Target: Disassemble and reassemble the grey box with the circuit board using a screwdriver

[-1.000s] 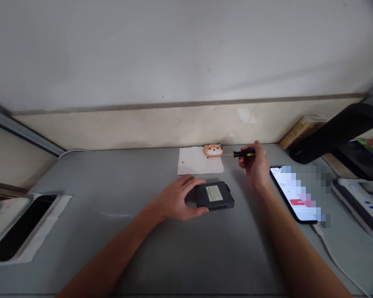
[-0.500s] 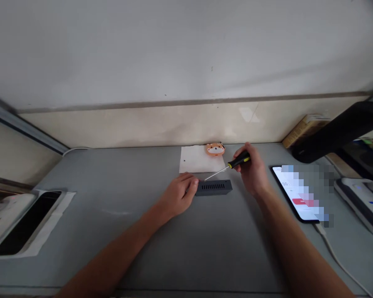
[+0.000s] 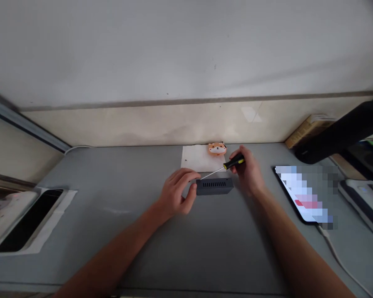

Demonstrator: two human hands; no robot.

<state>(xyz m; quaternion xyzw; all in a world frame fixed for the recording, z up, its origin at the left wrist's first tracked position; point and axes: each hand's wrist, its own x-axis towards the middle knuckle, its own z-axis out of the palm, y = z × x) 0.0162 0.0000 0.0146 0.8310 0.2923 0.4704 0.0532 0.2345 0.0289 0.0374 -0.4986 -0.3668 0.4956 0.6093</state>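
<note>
A dark grey slotted box point(image 3: 216, 191), long and narrow, lies on the grey table with a row of vents facing up. My left hand point(image 3: 177, 192) grips its left end between thumb and fingertips. In my right hand point(image 3: 251, 176) is a screwdriver point(image 3: 234, 161) with a black and yellow handle, slanting down to the left. Its thin shaft reaches the box's left end, beside my left fingertips. Whether the tip sits in a screw is too small to tell.
Behind the box lie white paper point(image 3: 195, 157) and an orange animal-faced case point(image 3: 217, 148). To the right are a lit phone point(image 3: 294, 198) on a cable, a black cylinder point(image 3: 338, 134), a book point(image 3: 306, 129) and a power strip point(image 3: 365, 198). A dark phone point(image 3: 31, 221) lies left.
My left fingers have loosened and lifted into a wider pinch at the box's end. The screwdriver has shifted left, its tip now nearer that end.
</note>
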